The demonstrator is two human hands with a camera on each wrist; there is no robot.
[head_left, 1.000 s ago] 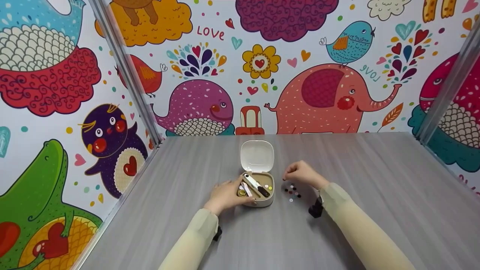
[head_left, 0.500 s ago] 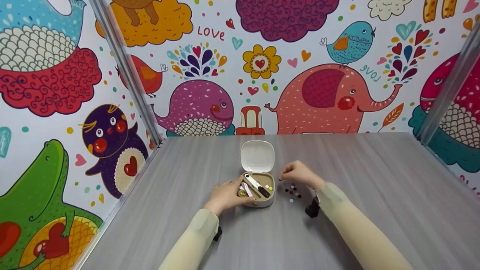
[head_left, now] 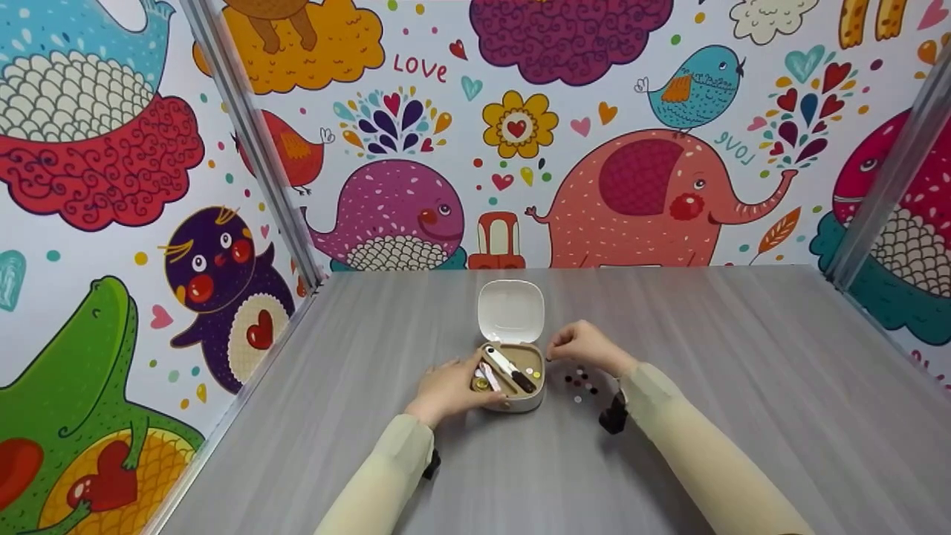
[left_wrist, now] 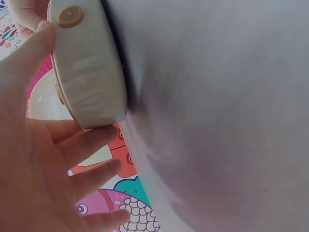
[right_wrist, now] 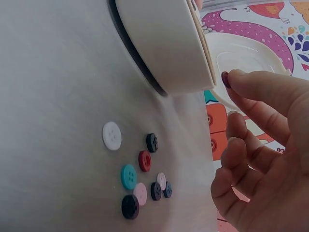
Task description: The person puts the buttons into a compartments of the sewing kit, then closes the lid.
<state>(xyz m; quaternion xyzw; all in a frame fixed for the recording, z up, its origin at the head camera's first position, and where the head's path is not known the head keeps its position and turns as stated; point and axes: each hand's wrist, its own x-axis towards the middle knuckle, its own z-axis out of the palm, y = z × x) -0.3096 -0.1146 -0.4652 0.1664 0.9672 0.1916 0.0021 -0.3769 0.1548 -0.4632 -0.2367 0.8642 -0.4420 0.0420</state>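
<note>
Two-handed: gripping box (right_wrist: pixel 166 46) with left hand (head_left: pixel 447 386), pinching button (right_wrist: pixel 225 79) beside it with right hand (head_left: pixel 591 346), perhaps risking dropping from slim hold.

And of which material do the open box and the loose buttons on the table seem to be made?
Open box: probably plastic, satin finish; its smooth, pale wall shows soft reflections.
Loose buttons: likely plastic, smooth finish; even, solid colours and neat holes suggest it, not certainly.
</note>
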